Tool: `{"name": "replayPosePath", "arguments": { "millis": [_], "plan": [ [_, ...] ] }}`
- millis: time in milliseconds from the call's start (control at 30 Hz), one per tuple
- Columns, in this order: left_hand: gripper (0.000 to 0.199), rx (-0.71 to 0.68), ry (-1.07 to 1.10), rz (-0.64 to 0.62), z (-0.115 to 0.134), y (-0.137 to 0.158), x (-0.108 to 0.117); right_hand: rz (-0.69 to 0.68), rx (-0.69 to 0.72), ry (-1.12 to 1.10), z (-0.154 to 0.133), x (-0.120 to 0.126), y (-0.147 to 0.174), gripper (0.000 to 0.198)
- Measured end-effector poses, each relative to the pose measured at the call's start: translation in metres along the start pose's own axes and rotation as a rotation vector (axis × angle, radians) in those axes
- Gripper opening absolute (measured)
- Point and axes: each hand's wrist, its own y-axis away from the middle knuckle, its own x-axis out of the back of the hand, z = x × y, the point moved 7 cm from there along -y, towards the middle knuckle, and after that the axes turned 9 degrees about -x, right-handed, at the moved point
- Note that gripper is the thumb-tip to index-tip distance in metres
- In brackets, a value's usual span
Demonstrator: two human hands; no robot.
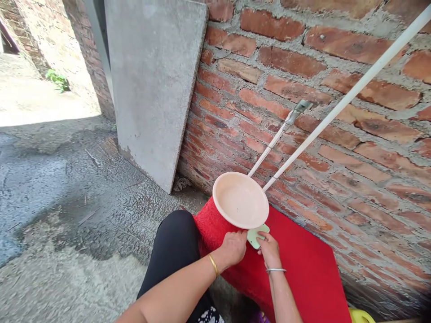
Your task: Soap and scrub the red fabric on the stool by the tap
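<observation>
A flat, pale green piece (pixel 254 237) with rounded edges is in my right hand (pixel 269 250), its thumb and fingers pinching the right side. My left hand (pixel 234 246) is closed in a fist at the green piece's left edge. What the left fingers hold, if anything, is hidden. Just beyond both hands a cream-coloured round basin (pixel 240 202) stands on a red cloth-covered surface (pixel 303 269); only small specks show inside it. The green piece lies just below the basin's near rim and partly behind it.
A brick wall (pixel 286 58) runs along the right, with a long white pipe (pixel 346 98) and a shorter pipe with a tap (pixel 299 110) in front. A grey slab (pixel 151 89) leans on the wall. Wet concrete floor (pixel 84 193) lies left. A yellow object (pixel 361 315) shows bottom right.
</observation>
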Motion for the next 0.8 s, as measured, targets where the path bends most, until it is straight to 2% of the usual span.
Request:
{"name": "replayPosePath", "arguments": {
  "millis": [167,367,533,600,733,800],
  "plan": [
    [0.041,-0.076,-0.016,0.005,0.009,0.001,-0.017,-0.014,0.009,-0.007,0.010,0.018,0.008,0.047],
    [0.045,-0.096,-0.076,0.118,0.003,-0.012,-0.012,0.009,-0.009,-0.013,0.026,0.040,0.013,0.059],
    [0.057,-0.298,-0.138,0.236,0.020,-0.015,-0.024,0.025,-0.038,0.030,0.041,0.073,0.011,0.059],
    [0.064,-0.332,-0.181,0.281,0.024,-0.017,-0.032,0.038,-0.046,0.049,0.047,0.085,0.010,0.057],
    [0.068,-0.275,-0.183,0.239,0.023,-0.028,-0.047,0.059,-0.051,0.072,0.059,0.098,0.008,0.058],
    [0.068,-0.310,-0.158,0.191,0.025,-0.031,-0.049,0.064,-0.052,0.083,0.062,0.099,0.007,0.061]
  ]
}}
